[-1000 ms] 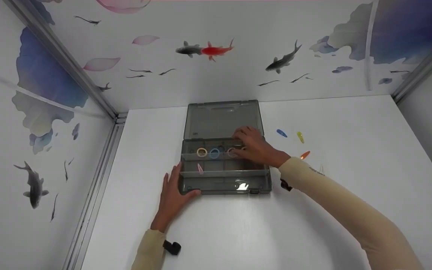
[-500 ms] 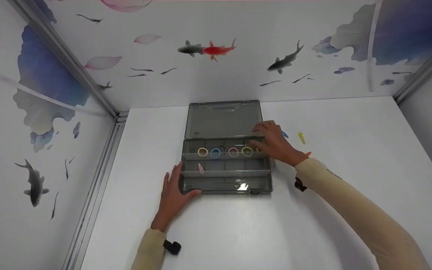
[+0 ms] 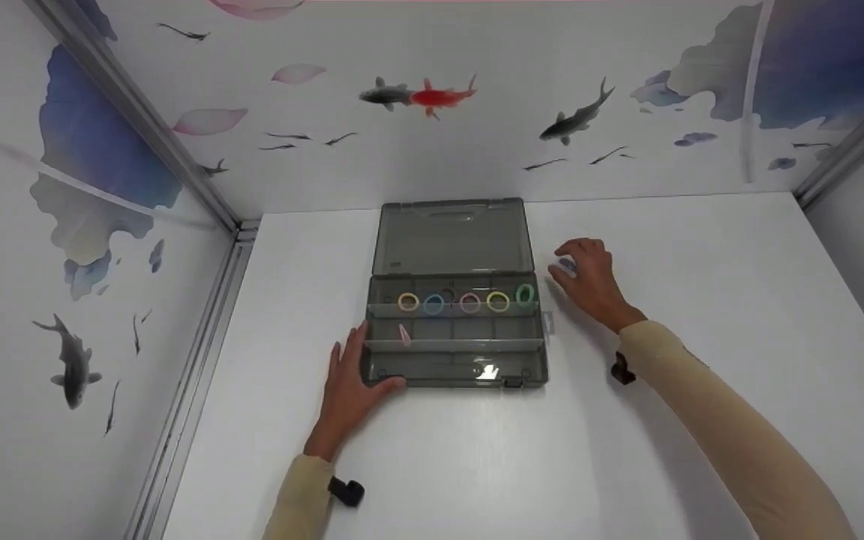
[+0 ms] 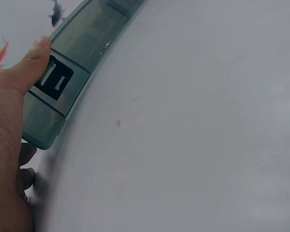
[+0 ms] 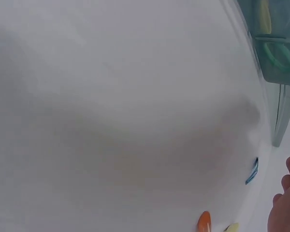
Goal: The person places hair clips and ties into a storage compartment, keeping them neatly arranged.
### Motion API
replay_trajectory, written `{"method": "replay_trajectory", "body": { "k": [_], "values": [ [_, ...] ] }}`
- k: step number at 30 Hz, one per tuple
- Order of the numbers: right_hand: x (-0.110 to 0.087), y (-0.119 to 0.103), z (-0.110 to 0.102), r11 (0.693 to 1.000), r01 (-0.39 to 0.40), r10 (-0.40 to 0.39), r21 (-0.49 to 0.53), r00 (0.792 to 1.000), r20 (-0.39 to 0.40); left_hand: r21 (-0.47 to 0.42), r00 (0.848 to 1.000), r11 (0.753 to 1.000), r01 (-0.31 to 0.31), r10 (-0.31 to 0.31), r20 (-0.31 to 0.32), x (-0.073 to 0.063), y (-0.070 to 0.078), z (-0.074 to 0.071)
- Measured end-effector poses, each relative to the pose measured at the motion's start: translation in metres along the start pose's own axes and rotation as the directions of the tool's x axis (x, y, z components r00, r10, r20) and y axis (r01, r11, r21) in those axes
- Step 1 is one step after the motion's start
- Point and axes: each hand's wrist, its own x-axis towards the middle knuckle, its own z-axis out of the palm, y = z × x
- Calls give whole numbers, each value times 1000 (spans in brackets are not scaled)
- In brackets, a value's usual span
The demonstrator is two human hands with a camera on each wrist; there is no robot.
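The smoky grey plastic compartment box lies with its lid laid back. My left hand holds its front left corner, thumb on the front edge, fingers along the left side. Hair rings in beige, blue, pink, yellow and green stand in the back row. A pink hair clip is in the middle row. Right of the box, my right hand hovers with parted thumb and fingers around a blue hair clip; in the right wrist view they look apart from it.
An orange clip and a yellow clip lie on the white table by the right hand, hidden in the head view. A clear plastic tab shows at the box's right side. Printed walls enclose the table.
My right hand has left the back row of the box and moved right to the blue clip, uncovering the yellow and green rings. My left hand has stayed at the box's corner.
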Motion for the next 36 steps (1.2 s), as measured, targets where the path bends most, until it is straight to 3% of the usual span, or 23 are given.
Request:
{"method": "replay_trajectory", "body": {
  "k": [10,14,27,36],
  "values": [
    [-4,7,-8,980,-179,184,-82,982,52,11,1000,1000,6,-6,-2,1,1,2],
    [-4,11,-8,970,-214,220,-117,975,41,12,1000,1000,5,-5,10,2,1,2],
    [0,18,-3,953,-227,239,-200,971,35,28,1000,1000,10,-10,9,-1,2,-2],
    [-3,22,0,962,-186,192,-200,981,9,9,1000,1000,-19,19,-3,0,4,-2]
  ]
}}
